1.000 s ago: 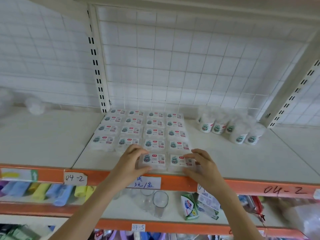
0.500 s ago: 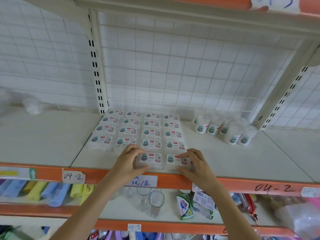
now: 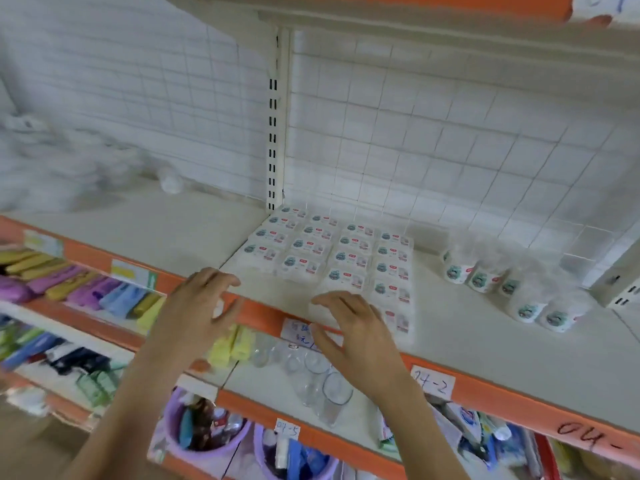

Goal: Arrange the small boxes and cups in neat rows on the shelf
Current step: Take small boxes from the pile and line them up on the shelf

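Shelving in cream metal with an orange front lip is seen at an angle, with a white wire-grid back panel behind it. At the left, the left hand hovers over the lip with fingers spread and slightly bent, and nothing is held in it. Just right of it, the small boxes are laid flat in a grid against the slotted upright; they look like soft white packets with printed labels, and the two left columns stop short of the front edge. The right hand is held open above the front boxes, fingers loosely arched; whether the box beneath is touched cannot be told. Further right, the cups, small white labelled tubs with pale wrapped tops, are strung in a loose diagonal line, well apart from the boxes.

The box grid appears nearly squared. The step is best done by pressing flat palms against the outer edges so that the light packets are slid together, not lifted. The cups would probably be nudged gently, since tall light tubs may tip.
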A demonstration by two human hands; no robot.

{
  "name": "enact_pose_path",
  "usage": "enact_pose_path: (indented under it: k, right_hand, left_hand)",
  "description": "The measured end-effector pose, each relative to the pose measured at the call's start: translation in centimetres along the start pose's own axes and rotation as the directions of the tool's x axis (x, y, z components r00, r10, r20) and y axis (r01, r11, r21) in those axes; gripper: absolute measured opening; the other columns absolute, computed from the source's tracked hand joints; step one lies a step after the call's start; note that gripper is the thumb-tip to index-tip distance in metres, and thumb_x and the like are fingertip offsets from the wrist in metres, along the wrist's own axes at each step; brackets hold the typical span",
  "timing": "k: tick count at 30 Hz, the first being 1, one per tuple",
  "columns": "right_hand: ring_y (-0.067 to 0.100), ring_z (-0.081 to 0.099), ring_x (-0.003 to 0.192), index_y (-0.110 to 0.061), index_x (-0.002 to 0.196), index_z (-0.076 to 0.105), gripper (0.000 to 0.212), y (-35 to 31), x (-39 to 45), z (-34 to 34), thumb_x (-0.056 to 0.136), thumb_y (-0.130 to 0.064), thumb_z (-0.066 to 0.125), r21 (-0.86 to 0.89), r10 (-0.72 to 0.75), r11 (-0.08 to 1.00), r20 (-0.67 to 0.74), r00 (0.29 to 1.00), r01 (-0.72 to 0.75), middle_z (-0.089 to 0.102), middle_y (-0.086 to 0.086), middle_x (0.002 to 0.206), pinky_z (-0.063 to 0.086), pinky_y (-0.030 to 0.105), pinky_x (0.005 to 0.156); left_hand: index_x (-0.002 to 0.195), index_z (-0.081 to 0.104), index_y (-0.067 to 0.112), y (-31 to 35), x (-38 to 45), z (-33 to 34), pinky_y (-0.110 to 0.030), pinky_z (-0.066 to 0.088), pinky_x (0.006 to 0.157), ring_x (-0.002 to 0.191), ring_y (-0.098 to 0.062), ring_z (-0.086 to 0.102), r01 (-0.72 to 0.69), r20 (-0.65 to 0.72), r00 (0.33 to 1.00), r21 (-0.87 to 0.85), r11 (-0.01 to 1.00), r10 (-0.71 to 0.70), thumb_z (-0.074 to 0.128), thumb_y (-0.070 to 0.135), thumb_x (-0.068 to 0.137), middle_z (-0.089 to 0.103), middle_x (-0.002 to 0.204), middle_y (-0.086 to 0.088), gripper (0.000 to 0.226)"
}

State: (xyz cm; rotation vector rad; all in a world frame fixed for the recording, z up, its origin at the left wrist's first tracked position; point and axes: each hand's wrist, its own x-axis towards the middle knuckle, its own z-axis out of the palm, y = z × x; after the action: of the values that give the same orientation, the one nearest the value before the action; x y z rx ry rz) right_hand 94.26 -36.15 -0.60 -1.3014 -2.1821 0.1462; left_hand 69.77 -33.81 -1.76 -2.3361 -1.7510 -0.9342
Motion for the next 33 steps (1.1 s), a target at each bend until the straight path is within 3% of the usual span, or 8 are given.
enact_pose_path:
  k: [4, 8, 12, 15, 19, 23, 33]
  right_hand:
    - [0.013, 0.062, 0.09, -0.023, 0.109, 0.059, 0.03, -3.5, 0.0, 3.7, 0.084, -0.035, 0.048, 0.114, -0.138, 0.985, 0.091, 0.986, 0.127, 0.064, -0.007, 0.103, 0.051, 0.027, 0.074]
    - [0.016, 0.06, 0.097, -0.023, 0.111, 0.061, 0.036, -6.5, -0.4, 8.8, 0.083, -0.04, 0.045, 0.225, -0.218, 0.961, 0.267, 0.939, 0.159, 0.062, -0.007, 0.107, 0.052, 0.032, 0.079]
    - [0.013, 0.055, 0.1, -0.023, 0.113, 0.06, 0.038, -9.9, -0.5, 12.5, 0.083, -0.039, 0.045, 0.306, -0.294, 0.934, 0.372, 0.88, 0.183, 0.059, -0.008, 0.11, 0.038, 0.015, 0.081]
    - [0.011, 0.054, 0.104, -0.024, 0.116, 0.058, 0.047, -12.5, -0.2, 15.1, 0.079, -0.046, 0.04, 0.325, -0.349, 0.92, 0.432, 0.832, 0.217, 0.058, -0.009, 0.112, 0.038, 0.016, 0.085]
    - [0.012, 0.051, 0.108, -0.024, 0.119, 0.054, 0.046, -16.1, 1.4, 18.5, 0.081, -0.046, 0.041, 0.326, -0.406, 0.905, 0.464, 0.788, 0.274, 0.054, -0.009, 0.116, 0.042, 0.022, 0.088]
    - [0.008, 0.041, 0.118, -0.027, 0.129, 0.044, 0.04, -20.3, 4.9, 22.0, 0.091, -0.039, 0.049, 0.291, -0.484, 0.875, 0.497, 0.72, 0.387, 0.046, -0.011, 0.126, 0.031, 0.017, 0.095]
    - [0.008, 0.036, 0.125, -0.026, 0.133, 0.04, 0.044, -31.0, 15.0, 28.5, 0.092, -0.04, 0.048, 0.225, -0.457, 0.889, 0.451, 0.766, 0.398, 0.039, -0.011, 0.136, 0.029, 0.021, 0.103]
  left_hand:
    - [0.093, 0.065, 0.011, -1.8, -7.0, -3.0, -0.028, 0.049, 0.056, 0.068, -0.021, 0.064, 0.223, -0.052, 0.974, 0.014, 0.975, -0.222, 0.042, 0.042, 0.08, 0.063, 0.086, -0.003, 0.04]
    - [0.088, 0.067, 0.014, -3.0, -14.4, -4.9, -0.025, 0.047, 0.053, 0.066, -0.017, 0.064, 0.44, -0.064, 0.898, 0.159, 0.884, -0.436, 0.049, 0.035, 0.077, 0.066, 0.083, -0.002, 0.03]
    - [0.083, 0.069, 0.017, -5.2, -20.1, -5.8, -0.025, 0.05, 0.061, 0.075, -0.017, 0.064, 0.522, 0.011, 0.837, 0.282, 0.805, -0.547, 0.045, 0.038, 0.074, 0.067, 0.08, -0.001, 0.034]
    - [0.087, 0.066, 0.019, -7.2, -23.1, -7.0, -0.029, 0.052, 0.061, 0.078, -0.02, 0.065, 0.62, 0.012, 0.76, 0.284, 0.731, -0.65, 0.041, 0.04, 0.075, 0.065, 0.085, 0.002, 0.035]
    - [0.09, 0.064, 0.021, -10.7, -24.5, -8.5, -0.03, 0.051, 0.07, 0.084, -0.018, 0.064, 0.646, -0.026, 0.733, 0.342, 0.683, -0.68, 0.049, 0.036, 0.077, 0.064, 0.09, 0.006, 0.025]
    - [0.094, 0.065, 0.024, -15.8, -23.9, -9.9, -0.031, 0.052, 0.064, 0.082, -0.016, 0.066, 0.601, -0.03, 0.768, 0.376, 0.705, -0.639, 0.071, 0.03, 0.068, 0.066, 0.089, 0.007, 0.027]
    - [0.101, 0.066, 0.02, -30.8, -20.7, -16.7, -0.035, 0.053, 0.069, 0.087, -0.019, 0.066, 0.514, 0.019, 0.827, 0.38, 0.769, -0.562, 0.074, 0.029, 0.069, 0.067, 0.094, 0.003, 0.034]
